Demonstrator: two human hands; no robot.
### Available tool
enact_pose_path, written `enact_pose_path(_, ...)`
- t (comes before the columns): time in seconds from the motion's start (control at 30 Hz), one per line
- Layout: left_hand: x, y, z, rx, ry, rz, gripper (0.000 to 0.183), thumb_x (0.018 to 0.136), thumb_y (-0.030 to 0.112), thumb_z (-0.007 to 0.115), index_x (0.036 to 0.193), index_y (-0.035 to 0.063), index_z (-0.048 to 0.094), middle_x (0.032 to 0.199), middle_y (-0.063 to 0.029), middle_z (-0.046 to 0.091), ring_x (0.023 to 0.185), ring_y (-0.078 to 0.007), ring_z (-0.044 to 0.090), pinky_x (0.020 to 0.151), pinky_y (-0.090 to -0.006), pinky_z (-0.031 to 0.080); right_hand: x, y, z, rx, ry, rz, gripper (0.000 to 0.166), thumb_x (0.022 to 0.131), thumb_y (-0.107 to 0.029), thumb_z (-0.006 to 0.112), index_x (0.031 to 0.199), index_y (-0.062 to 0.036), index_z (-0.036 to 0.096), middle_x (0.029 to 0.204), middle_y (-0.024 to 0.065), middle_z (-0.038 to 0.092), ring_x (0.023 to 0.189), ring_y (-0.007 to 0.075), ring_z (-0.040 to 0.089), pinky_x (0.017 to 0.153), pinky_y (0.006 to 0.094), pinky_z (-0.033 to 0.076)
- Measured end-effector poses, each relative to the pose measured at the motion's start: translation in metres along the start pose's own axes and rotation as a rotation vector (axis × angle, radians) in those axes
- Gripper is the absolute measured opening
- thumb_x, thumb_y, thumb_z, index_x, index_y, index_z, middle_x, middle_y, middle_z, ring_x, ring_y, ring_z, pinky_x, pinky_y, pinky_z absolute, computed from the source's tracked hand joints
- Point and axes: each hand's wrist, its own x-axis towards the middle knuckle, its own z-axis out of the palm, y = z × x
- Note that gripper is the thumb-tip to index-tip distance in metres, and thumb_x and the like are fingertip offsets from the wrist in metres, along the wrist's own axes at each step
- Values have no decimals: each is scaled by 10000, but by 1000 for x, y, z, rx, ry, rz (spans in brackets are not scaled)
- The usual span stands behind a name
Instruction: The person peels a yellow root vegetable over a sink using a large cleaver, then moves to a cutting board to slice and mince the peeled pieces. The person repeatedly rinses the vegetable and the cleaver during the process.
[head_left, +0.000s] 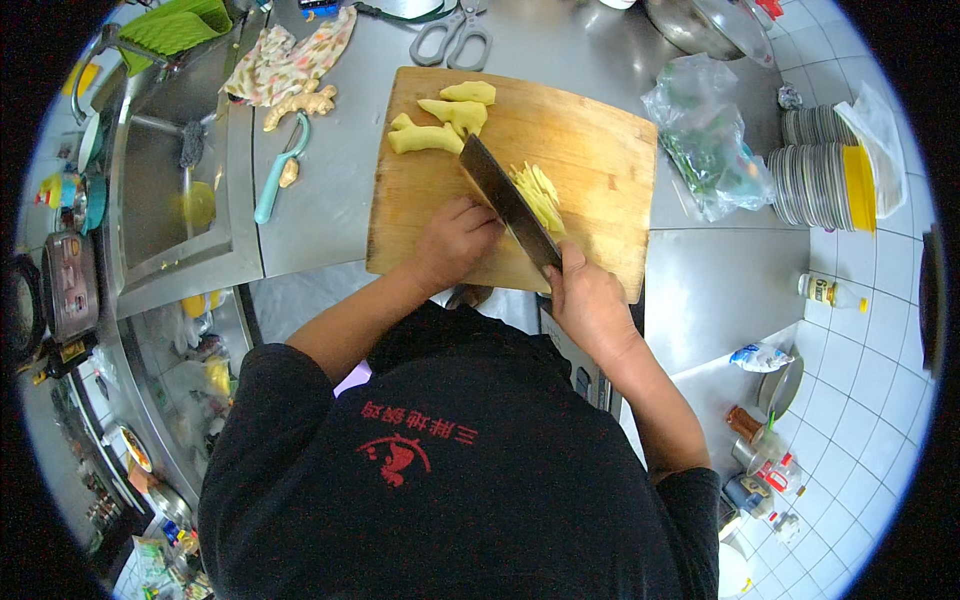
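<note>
My right hand (589, 296) is closed round the handle of a dark-bladed cleaver (506, 199), whose blade slants across a wooden cutting board (600, 172). Beside the blade's left side, my left hand (461, 240) rests on the board with its fingers curled; whether something lies under them is hidden. Thin strips of ginger (538, 196) lie in a pile just right of the blade. Towards the board's far left are several peeled ginger pieces (427, 139), one close to the blade's tip.
Left of the board lie a turquoise peeler (276, 176), unpeeled ginger root (300, 103) and a patterned cloth (289, 64), beside a steel sink (172, 187). Grey scissors (454, 37) lie beyond the board. At right are a clear plastic bag with greens (709, 142) and stacked plates (810, 187).
</note>
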Motion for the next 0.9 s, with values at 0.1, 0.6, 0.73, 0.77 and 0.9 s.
enact_pose_path(0.1, -2, -2, -2, 0, -35, 12, 148, 655, 107, 600, 783, 37, 628, 855, -77, 610, 803, -237, 571, 720, -343, 484, -1, -1, -4, 21, 14, -10, 171, 844, -124, 525, 915, 1, 432, 728, 218, 600, 637, 400, 610, 565, 472, 504)
enact_pose_path(0.6, -7, -4, -1, 13, -34, 7, 102, 704, 88, 597, 785, 31, 624, 894, -96, 631, 829, -252, 586, 733, -343, 490, -2, -9, -11, 14, -15, -39, 149, 852, -127, 503, 915, 0, 458, 776, 233, 601, 675, 404, 612, 619, 495, 498)
enact_pose_path(0.73, -5, -4, -1, -8, -29, 14, 121, 691, 81, 608, 798, 26, 625, 888, -98, 628, 834, -256, 582, 741, -347, 489, 6, -6, -1, 6, -46, 16, 159, 851, -133, 509, 916, 3, 458, 792, 235, 596, 681, 411, 607, 629, 499, 495)
enact_pose_path(0.77, -4, -4, -1, -9, -31, 16, 128, 687, 80, 611, 802, 25, 626, 888, -99, 627, 836, -257, 582, 744, -349, 488, 7, -6, -1, 24, -67, 44, 162, 850, -133, 511, 917, 4, 457, 801, 236, 595, 682, 411, 607, 632, 499, 494)
enact_pose_path(0.9, -9, -6, 2, -21, -33, 15, 149, 674, 77, 619, 812, 20, 626, 882, -100, 622, 838, -261, 580, 747, -348, 486, 0, -6, -7, 50, 4, -35, 167, 853, -140, 510, 919, 2, 454, 782, 232, 596, 680, 420, 602, 623, 494, 498)
